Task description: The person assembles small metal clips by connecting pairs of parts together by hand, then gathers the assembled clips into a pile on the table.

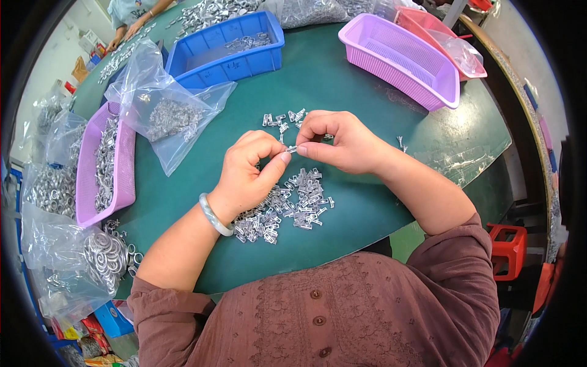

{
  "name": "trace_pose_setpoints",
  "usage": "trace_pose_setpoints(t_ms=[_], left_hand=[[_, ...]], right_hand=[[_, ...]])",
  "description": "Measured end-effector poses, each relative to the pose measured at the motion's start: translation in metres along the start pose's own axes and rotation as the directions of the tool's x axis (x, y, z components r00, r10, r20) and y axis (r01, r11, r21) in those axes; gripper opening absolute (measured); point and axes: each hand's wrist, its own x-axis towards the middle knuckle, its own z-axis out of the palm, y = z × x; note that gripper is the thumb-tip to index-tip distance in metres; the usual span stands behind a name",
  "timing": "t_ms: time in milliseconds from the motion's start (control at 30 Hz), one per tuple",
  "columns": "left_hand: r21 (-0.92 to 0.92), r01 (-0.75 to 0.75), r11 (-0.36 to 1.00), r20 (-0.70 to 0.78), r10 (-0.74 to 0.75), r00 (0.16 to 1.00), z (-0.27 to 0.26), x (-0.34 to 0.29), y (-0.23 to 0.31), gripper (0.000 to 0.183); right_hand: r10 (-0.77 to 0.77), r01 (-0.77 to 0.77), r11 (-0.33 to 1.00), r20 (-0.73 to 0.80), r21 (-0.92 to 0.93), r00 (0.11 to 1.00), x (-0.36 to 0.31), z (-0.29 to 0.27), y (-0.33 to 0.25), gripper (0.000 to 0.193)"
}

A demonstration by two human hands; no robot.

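Between my two hands, above the green tabletop (367, 208), is a small silver metal part (291, 148). My left hand (251, 168), with a pale bangle at the wrist, pinches one end between thumb and forefinger. At the other end, the thumb and forefinger of my right hand (342, 142) are pinched on it too. Its exact kind is too small to make out. Just below my hands lies a loose pile of small silver rectangular metal pieces (306, 199). Beyond my fingers sits a smaller group of similar pieces (275, 120), partly hidden by my right hand.
A blue bin (226, 70) stands at the back, a lilac basket (403, 67) at the back right beside a red one (437, 37). Left are a clear bag of small parts (174, 116), a lilac basket of metal pieces (125, 177) and bagged rings (107, 257). Another person's hand (131, 30) works far left.
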Motion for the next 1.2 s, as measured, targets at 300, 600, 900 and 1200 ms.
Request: trace_pose_setpoints(t_ms=[300,600,900,1200], left_hand=[[0.01,-0.017,1.0,0.002,0.017,1.0,0.0,0.0002,0.0004,0.006],[0.009,-0.015,1.0,0.007,0.015,1.0,-0.0001,0.0005,0.0,0.007],[-0.012,-0.005,1.0,0.046,0.005,0.999,-0.0008,-0.0003,0.0008,0.006],[-0.031,0.012,0.999,0.056,-0.01,0.998,-0.0009,-0.0004,0.0008,0.004]], right_hand=[[0.067,-0.07,0.996,0.042,0.057,0.997,0.0007,-0.0015,0.0,0.012],[0.055,-0.058,0.997,0.055,0.059,0.997,0.0013,-0.0007,0.002,0.013],[0.039,-0.04,0.999,0.036,0.025,0.999,0.0008,-0.0011,0.0023,0.011],[-0.096,0.095,0.995,-0.029,-0.032,0.995,0.0004,0.0008,0.003,0.007]])
